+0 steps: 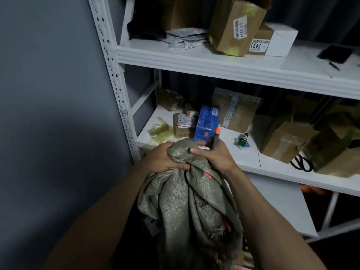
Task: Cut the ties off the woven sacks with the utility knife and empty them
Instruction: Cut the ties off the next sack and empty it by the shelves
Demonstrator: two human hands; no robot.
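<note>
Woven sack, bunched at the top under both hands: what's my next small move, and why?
Probably let the right hand off the woven sack and turn the utility knife down toward the gathered neck, with the left hand gripping it. The knife's orange end points up, and both hands cover the neck, so no tie shows; the red fleck below may be it.

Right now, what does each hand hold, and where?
Left hand grips the sack by its bunched neck. Right hand pinches it too, holding the knife by its lower end.
</note>
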